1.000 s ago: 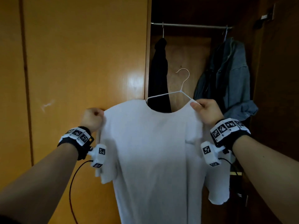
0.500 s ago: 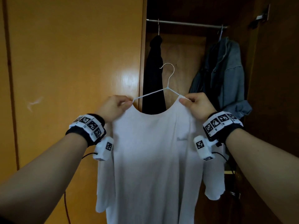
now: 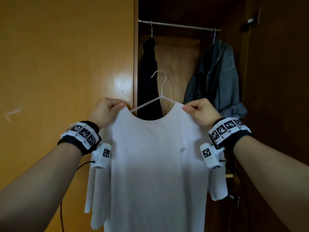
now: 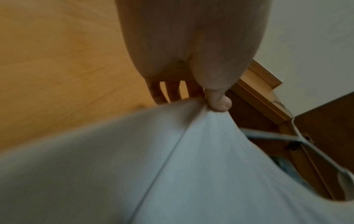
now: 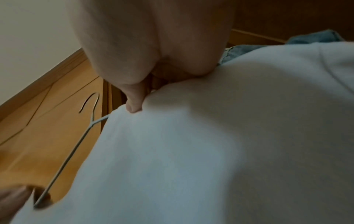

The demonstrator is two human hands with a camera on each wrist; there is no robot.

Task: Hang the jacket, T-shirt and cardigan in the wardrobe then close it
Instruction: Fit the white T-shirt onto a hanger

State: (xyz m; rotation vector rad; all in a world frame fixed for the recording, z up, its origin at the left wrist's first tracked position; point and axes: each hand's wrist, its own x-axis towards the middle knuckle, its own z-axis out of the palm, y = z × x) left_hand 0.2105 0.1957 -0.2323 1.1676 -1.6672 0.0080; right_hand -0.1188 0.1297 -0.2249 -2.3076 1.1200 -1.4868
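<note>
A white T-shirt (image 3: 155, 164) hangs on a thin white wire hanger (image 3: 161, 91) in front of the open wardrobe. My left hand (image 3: 107, 113) pinches the shirt's left shoulder by the collar, thumb pressed on the cloth (image 4: 216, 106). At the right shoulder my right hand (image 3: 199, 111) pinches the cloth too, thumb tip on the fabric (image 5: 134, 106). The hanger's hook (image 5: 90, 101) stands free below the rail (image 3: 178, 26). On the rail a black cardigan (image 3: 149, 77) hangs at the left and a blue denim jacket (image 3: 217, 77) at the right.
A shut orange wardrobe door (image 3: 66, 81) fills the left side. The dark open door (image 3: 277, 97) stands at the right. Between the cardigan and the jacket the rail is bare. A cable (image 3: 62, 213) dangles below my left wrist.
My left hand has shifted from the shirt's outer shoulder inward to the collar. Both hands and the shirt have drifted slightly left; the hanger hook has turned to face left.
</note>
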